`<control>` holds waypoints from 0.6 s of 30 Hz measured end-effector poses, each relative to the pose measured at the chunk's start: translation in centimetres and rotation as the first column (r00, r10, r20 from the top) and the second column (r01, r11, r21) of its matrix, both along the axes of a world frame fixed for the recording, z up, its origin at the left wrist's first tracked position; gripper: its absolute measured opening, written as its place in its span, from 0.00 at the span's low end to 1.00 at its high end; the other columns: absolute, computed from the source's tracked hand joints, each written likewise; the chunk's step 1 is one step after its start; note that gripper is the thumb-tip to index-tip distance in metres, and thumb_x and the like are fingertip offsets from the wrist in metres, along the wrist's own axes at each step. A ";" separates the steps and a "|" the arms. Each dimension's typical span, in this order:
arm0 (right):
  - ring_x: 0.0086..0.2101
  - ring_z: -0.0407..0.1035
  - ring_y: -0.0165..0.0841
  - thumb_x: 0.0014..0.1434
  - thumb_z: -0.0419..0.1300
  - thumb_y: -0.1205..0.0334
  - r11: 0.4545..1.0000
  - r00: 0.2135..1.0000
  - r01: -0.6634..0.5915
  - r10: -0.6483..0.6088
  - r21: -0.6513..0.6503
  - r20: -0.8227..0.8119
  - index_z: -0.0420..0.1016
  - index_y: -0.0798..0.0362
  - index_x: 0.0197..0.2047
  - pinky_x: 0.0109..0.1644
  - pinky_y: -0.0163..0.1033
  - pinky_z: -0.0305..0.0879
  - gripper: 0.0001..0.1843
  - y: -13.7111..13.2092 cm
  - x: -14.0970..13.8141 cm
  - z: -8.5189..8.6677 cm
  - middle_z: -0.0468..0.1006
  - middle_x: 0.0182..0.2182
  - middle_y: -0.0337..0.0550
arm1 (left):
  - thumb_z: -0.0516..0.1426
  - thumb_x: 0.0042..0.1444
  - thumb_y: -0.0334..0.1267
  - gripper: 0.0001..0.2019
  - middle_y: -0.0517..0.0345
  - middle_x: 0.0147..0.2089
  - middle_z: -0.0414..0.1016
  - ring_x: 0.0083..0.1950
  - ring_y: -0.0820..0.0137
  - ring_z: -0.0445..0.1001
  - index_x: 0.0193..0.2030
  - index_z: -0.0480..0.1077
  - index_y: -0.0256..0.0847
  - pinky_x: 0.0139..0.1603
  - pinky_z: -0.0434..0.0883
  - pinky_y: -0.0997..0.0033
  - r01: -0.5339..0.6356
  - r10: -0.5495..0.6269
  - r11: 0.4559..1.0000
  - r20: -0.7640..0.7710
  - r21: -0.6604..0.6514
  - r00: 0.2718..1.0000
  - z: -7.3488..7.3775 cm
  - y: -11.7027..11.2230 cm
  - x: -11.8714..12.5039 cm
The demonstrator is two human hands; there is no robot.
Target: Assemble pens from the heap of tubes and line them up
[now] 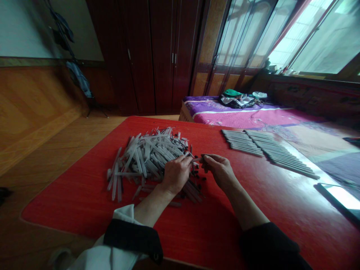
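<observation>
My left hand reaches in, knuckles up, at the right side of the heap of translucent tubes; my right hand angles inward. Both sets of fingers pinch narrowly — one slim tube between them, over the red tabletop.

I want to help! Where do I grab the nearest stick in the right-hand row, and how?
Probably pinch the stick around its middle, coming from the near side. It's long, thin and lying flat; neighbouring sticks crowd its far side, but none lie along the near side.
</observation>
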State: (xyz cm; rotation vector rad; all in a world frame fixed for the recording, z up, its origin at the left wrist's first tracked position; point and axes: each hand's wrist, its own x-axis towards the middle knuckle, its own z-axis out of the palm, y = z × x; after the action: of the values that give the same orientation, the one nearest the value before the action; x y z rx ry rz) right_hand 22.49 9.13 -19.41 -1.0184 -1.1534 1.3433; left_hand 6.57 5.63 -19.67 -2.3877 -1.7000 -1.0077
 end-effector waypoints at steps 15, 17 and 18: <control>0.17 0.63 0.26 0.44 0.66 0.51 0.999 0.996 0.048 -0.047 -0.014 0.074 0.76 0.58 0.23 0.18 0.31 0.56 0.16 -0.1 -0.2 0.1 0.74 0.18 0.43 | 0.53 0.59 0.34 0.07 0.57 0.40 0.75 0.38 0.70 0.74 0.41 0.70 0.42 0.37 0.69 0.74 0.007 -0.007 1.000 0.013 0.014 1.000 0.2 -0.1 0.0; 0.19 0.65 0.26 0.44 0.66 0.51 0.999 1.000 0.024 -0.024 -0.024 0.017 0.77 0.57 0.27 0.19 0.30 0.57 0.16 -0.1 -0.2 0.1 0.76 0.21 0.44 | 0.53 0.58 0.34 0.07 0.58 0.40 0.75 0.38 0.70 0.74 0.42 0.70 0.42 0.37 0.69 0.74 -0.003 0.002 1.000 0.021 0.016 1.000 0.2 0.0 0.0; 0.20 0.65 0.26 0.43 0.67 0.52 1.000 1.000 0.014 -0.014 -0.028 -0.010 0.78 0.57 0.29 0.19 0.30 0.57 0.15 0.0 -0.1 0.0 0.76 0.22 0.44 | 0.54 0.57 0.33 0.07 0.58 0.40 0.75 0.38 0.70 0.74 0.42 0.70 0.42 0.37 0.69 0.74 -0.007 0.007 1.000 0.021 0.014 1.000 0.2 0.0 0.0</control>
State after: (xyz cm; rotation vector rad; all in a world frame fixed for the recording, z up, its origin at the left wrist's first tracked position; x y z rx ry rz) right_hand 22.36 9.09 -19.38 -1.0367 -1.1201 1.3556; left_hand 6.56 5.60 -19.50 -2.3694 -1.7011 -1.0432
